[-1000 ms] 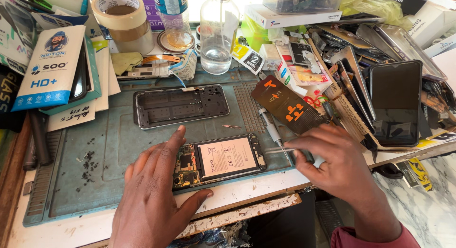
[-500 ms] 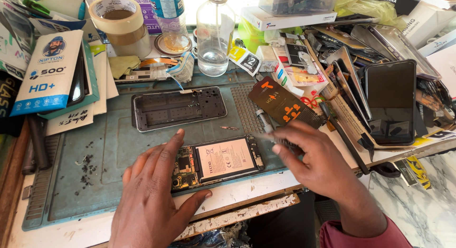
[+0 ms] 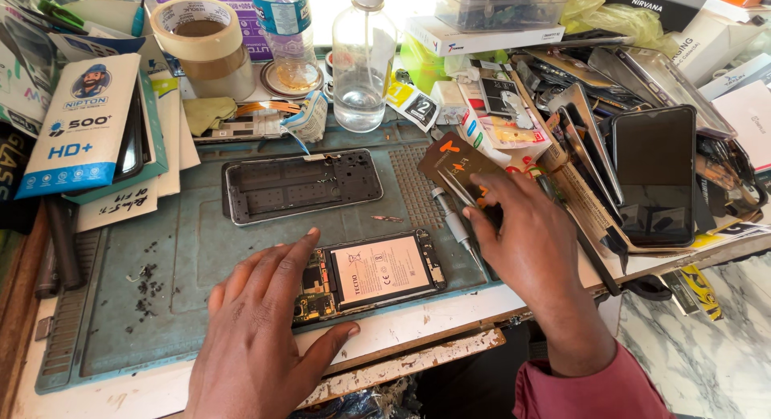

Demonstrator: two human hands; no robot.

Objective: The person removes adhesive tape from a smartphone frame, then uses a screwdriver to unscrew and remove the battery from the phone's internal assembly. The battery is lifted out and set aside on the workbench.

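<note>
Head view: left hand (image 3: 257, 339) flat, fingers spread, steadying opened phone (image 3: 373, 276); right hand (image 3: 526, 242) pinching screwdriver (image 3: 456, 226).

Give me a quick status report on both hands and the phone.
Left hand flat on the opened phone, steadying it. Right hand at the brown card, beside the screwdriver. Empty phone frame lies behind, apart.

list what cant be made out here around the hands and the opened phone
Head view only:
- Left end of the opened phone: covered by the left hand.
- What the right hand's fingertips touch: hidden by the fingers.
- Screwdriver tip: too thin to tell.
- Clear bottle top: cut off by the frame edge.
</note>
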